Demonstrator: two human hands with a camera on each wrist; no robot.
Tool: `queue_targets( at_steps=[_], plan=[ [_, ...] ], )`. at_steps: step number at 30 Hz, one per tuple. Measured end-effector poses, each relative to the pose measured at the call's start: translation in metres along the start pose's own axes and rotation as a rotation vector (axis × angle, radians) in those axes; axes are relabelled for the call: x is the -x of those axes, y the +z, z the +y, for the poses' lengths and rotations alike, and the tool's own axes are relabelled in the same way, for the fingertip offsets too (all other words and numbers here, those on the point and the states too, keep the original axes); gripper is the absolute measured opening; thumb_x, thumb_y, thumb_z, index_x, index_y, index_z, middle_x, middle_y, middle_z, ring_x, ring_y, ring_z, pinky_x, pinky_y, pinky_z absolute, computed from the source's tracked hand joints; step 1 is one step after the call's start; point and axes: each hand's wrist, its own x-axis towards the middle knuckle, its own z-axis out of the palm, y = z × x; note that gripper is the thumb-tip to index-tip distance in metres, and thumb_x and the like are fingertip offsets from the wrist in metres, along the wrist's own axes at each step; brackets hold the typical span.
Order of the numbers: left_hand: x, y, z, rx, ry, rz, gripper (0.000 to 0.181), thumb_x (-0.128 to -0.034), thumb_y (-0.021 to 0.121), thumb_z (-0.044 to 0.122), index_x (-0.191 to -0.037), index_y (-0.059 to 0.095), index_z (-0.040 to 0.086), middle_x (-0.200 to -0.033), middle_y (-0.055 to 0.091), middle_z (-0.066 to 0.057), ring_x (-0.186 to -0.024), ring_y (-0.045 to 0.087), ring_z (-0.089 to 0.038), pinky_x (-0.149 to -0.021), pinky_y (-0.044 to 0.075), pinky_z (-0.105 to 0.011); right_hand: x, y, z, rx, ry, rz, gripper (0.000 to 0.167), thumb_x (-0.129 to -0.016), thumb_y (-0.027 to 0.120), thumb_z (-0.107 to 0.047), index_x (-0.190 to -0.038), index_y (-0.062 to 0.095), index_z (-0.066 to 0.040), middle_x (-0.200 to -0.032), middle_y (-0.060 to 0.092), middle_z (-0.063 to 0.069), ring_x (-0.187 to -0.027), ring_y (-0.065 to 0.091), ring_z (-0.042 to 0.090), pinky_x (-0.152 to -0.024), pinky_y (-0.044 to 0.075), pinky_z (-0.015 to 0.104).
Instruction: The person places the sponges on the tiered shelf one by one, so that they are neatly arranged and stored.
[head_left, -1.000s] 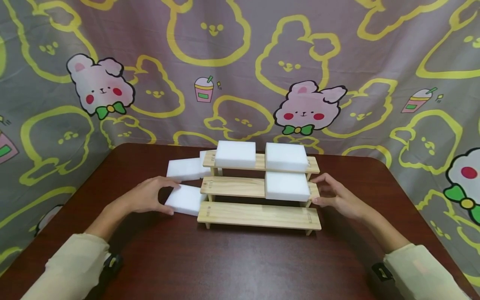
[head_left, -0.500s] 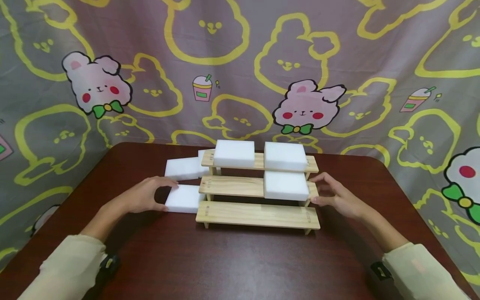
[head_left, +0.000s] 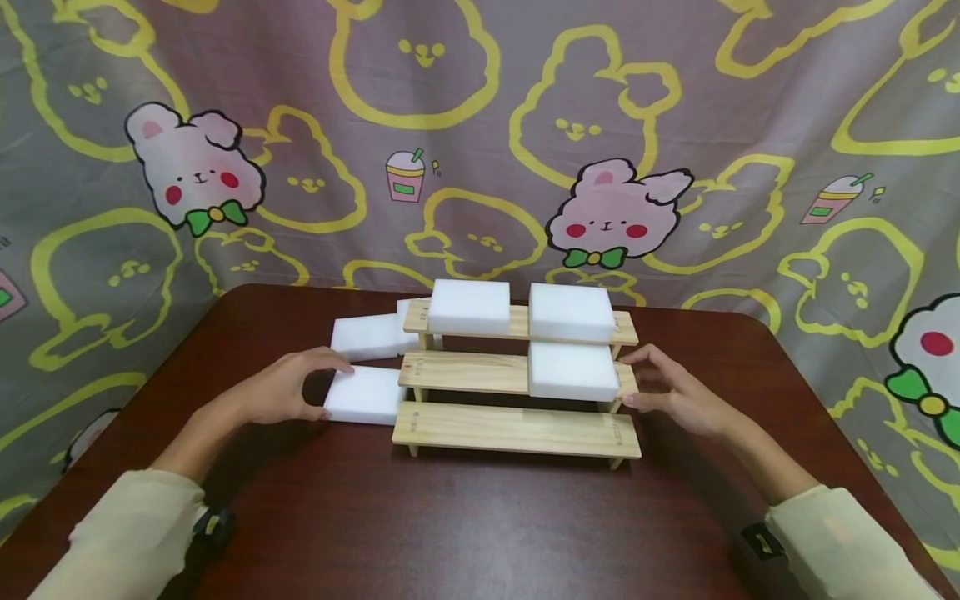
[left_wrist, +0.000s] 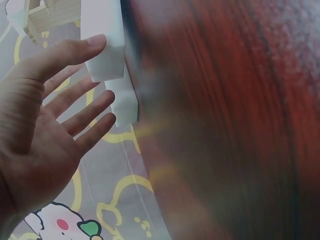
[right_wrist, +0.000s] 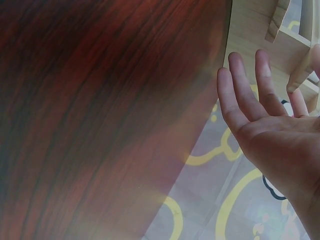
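My left hand (head_left: 279,390) holds a white foam block (head_left: 363,393) by its left end, thumb at the front corner and index finger at the back. The block lies low, beside the left end of a three-tier wooden shelf (head_left: 517,429). In the left wrist view the thumb of this hand (left_wrist: 55,110) touches the block (left_wrist: 104,35), while the other fingers are spread. At the shelf's right end, my right hand (head_left: 686,400) pinches the middle tier's edge; the right wrist view shows the hand (right_wrist: 272,122) with several extended fingers beside the wood (right_wrist: 295,47).
Two blocks (head_left: 468,306) (head_left: 572,312) sit on the top tier and one (head_left: 573,372) on the right of the middle tier. More white blocks (head_left: 363,336) lie behind, left of the shelf. A patterned curtain (head_left: 480,150) hangs behind the dark red table (head_left: 480,525).
The left hand and its block have shifted slightly left, and the block's angle to the shelf has changed. The right hand keeps its place at the shelf.
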Motion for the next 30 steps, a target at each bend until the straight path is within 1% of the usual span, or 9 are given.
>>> queue_targets(
  at_steps=[6,11,19,24,30],
  plan=[
    [0.003,-0.005,0.002,-0.008,-0.011,0.007,0.056,-0.0743,0.092,0.010,-0.125,0.068,0.007,-0.135,0.060,-0.020,-0.121,0.054,-0.039,-0.105,0.043,-0.066,0.000,0.000,0.000,0.000,-0.002,0.001,0.045,-0.096,0.069,-0.004,-0.132,0.043,0.003,-0.122,0.059,0.024,-0.102,0.064,0.024,-0.080,0.057,0.036],
    [0.005,-0.008,0.002,-0.021,-0.010,0.029,0.056,-0.0731,0.092,0.011,-0.123,0.069,0.007,-0.132,0.060,-0.019,-0.117,0.055,-0.039,-0.102,0.045,-0.064,0.000,0.000,0.001,-0.003,-0.001,-0.002,0.045,-0.096,0.069,-0.005,-0.132,0.042,0.002,-0.123,0.058,0.024,-0.102,0.064,0.022,-0.080,0.057,0.036],
    [0.008,-0.012,0.003,-0.011,-0.036,0.061,0.056,-0.0721,0.093,0.012,-0.123,0.069,0.006,-0.130,0.059,-0.019,-0.117,0.055,-0.040,-0.101,0.047,-0.065,0.000,0.000,0.001,-0.002,0.007,0.002,0.046,-0.096,0.069,-0.005,-0.132,0.043,0.002,-0.124,0.059,0.023,-0.103,0.063,0.026,-0.080,0.057,0.037],
    [0.010,-0.015,0.003,-0.018,-0.025,0.090,0.056,-0.0718,0.093,0.014,-0.122,0.069,0.005,-0.128,0.059,-0.018,-0.113,0.056,-0.038,-0.099,0.049,-0.064,0.000,0.000,0.001,-0.006,0.015,0.006,0.047,-0.096,0.070,-0.005,-0.133,0.043,0.002,-0.125,0.058,0.024,-0.106,0.062,0.030,-0.081,0.057,0.039],
    [0.010,-0.017,0.002,-0.036,-0.008,0.118,0.055,-0.0724,0.091,0.014,-0.121,0.068,0.003,-0.127,0.060,-0.018,-0.113,0.057,-0.037,-0.097,0.050,-0.062,0.000,0.001,0.000,-0.007,0.017,0.005,0.046,-0.095,0.069,-0.005,-0.133,0.043,0.002,-0.124,0.059,0.024,-0.105,0.063,0.030,-0.081,0.057,0.041]
  ],
)
